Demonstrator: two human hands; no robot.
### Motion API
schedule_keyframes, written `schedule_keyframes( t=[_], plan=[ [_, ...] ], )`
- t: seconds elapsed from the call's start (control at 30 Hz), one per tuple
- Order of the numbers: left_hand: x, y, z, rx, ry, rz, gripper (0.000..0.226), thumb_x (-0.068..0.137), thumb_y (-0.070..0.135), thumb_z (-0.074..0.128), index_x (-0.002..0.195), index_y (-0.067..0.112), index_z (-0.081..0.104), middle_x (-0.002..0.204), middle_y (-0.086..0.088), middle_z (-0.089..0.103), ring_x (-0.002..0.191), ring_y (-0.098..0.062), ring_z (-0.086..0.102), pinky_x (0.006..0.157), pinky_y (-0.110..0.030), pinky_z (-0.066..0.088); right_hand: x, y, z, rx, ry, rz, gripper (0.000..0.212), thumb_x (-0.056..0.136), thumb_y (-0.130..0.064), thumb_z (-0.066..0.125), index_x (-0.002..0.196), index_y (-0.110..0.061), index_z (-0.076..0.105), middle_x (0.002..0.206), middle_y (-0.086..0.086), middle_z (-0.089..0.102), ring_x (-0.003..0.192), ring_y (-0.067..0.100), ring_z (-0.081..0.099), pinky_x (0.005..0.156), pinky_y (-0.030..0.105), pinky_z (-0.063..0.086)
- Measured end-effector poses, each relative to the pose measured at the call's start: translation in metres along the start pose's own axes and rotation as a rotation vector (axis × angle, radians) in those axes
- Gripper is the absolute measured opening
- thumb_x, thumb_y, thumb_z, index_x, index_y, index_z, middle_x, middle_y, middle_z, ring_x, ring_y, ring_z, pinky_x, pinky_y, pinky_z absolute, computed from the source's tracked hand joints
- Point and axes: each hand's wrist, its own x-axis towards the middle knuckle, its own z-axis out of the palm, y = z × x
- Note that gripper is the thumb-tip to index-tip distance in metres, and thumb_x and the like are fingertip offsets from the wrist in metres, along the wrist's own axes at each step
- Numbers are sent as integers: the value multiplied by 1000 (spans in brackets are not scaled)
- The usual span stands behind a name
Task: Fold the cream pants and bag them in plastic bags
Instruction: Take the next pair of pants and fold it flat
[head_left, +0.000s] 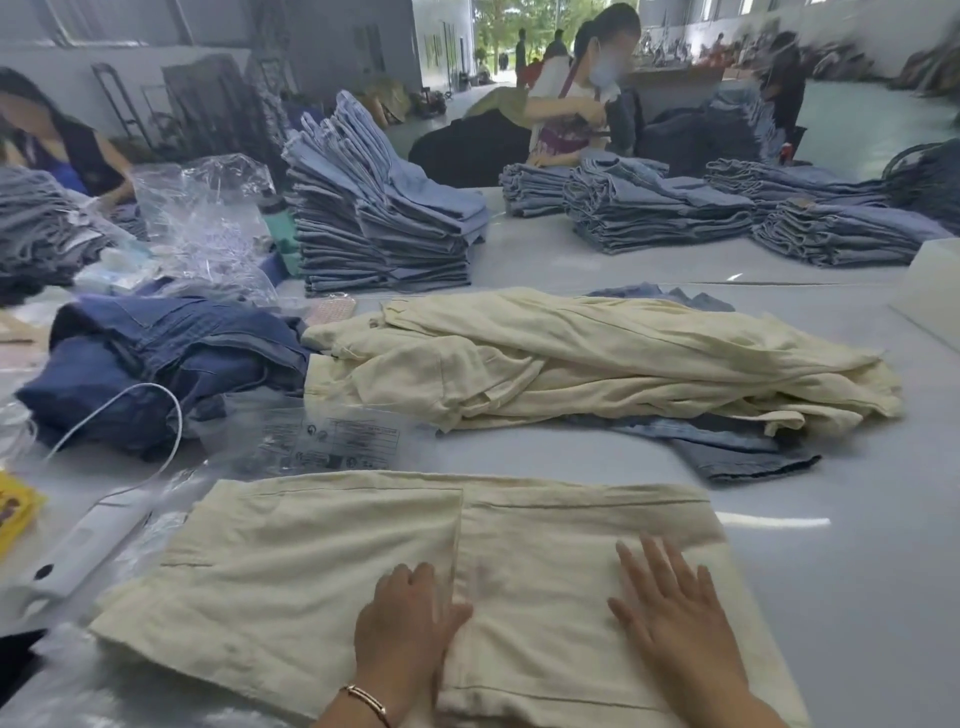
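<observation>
Left hand (410, 618): open, flat on cream pants (322, 571) — pinning the fold edge.
Right hand (675, 618): fingers spread, gripping nothing — smoothing.
Plastic bag (322, 436): just beyond, within reach.

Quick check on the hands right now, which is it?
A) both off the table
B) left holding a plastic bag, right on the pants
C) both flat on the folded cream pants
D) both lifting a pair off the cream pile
C: the left hand and right hand both lie palm down, fingers spread, on the folded cream pants; the printed plastic bag lies untouched behind it.
</observation>
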Motion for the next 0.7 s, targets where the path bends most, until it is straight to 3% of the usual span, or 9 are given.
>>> schedule_keyframes(
  t=[0.13, 0.23, 0.33, 0.37, 0.4, 0.47, 0.53, 0.6, 0.7],
  plan=[
    [1, -61, -28, -25, 166, -197, 39, 85, 48, 58, 118, 28, 54, 116, 5, 52, 115, -18, 45, 87, -32, 46, 7, -22, 0, 26, -86, -37, 62, 98, -57, 15, 151, -36, -10, 159, -8, -18, 146, 11, -15, 117, 43, -6],
    [-8, -129, -58, -206, 313, -493, 32, 83, 30, 67, 109, 14, 59, 112, -10, 56, 107, -31, 49, 83, -38, 45, 15, -58, 2, 35, -99, -213, 64, 97, -58, 21, 151, -37, -6, 159, -9, -16, 140, -2, -24, 116, 37, -13],
    [-19, -176, -75, -584, 365, -745, 23, 81, 14, 70, 96, 0, 58, 99, -19, 58, 92, -37, 55, 76, -42, 44, 10, -103, 10, 9, 0, -392, 75, 82, -61, 58, 147, -32, 34, 156, -6, 24, 130, -11, -35, 111, 29, -21],
    [-21, -184, -77, -668, 362, -801, 20, 80, 12, 71, 88, 0, 56, 93, -18, 58, 86, -36, 55, 74, -44, 45, 10, -113, 12, -1, 5, -401, 78, 81, -63, 58, 147, -32, 32, 156, -9, 25, 132, -8, -33, 112, 31, -17],
    [-23, -191, -77, -721, 371, -859, 24, 79, 12, 72, 89, -1, 54, 95, -19, 56, 86, -36, 55, 75, -44, 47, 14, -120, 15, -28, -13, -386, 79, 86, -66, 45, 151, -34, 15, 159, -13, 9, 133, -5, -33, 113, 33, -13],
    [-25, -202, -74, -751, 435, -945, 49, 77, 15, 76, 112, -4, 46, 117, -28, 47, 103, -44, 51, 82, -44, 46, 23, -123, 23, -58, -62, -344, 77, 87, -73, 14, 146, -36, -18, 154, -19, -22, 137, 1, -28, 115, 38, -9],
    [-22, -213, -71, -826, 489, -973, 60, 76, 16, 77, 118, -6, 40, 122, -32, 46, 110, -46, 49, 87, -47, 47, 30, -122, 26, -88, -48, -366, 87, 68, -82, -13, 139, -35, -29, 145, -20, -35, 137, 2, -25, 116, 38, -7],
    [-16, -223, -69, -1023, 490, -1016, 56, 76, 18, 78, 112, -8, 44, 115, -28, 56, 103, -41, 56, 85, -44, 50, 28, -126, 26, -133, -88, -356, 103, 43, -83, -37, 134, -35, -35, 138, -21, -40, 137, 0, -24, 116, 37, -6],
    [-7, -235, -67, -1167, 467, -1036, 50, 73, 23, 81, 104, -8, 58, 103, -23, 65, 92, -37, 63, 78, -41, 53, 27, -128, 24, -111, -65, -334, 108, 36, -81, -42, 133, -36, -35, 138, -21, -39, 140, 0, -21, 117, 36, -5]
  ],
)
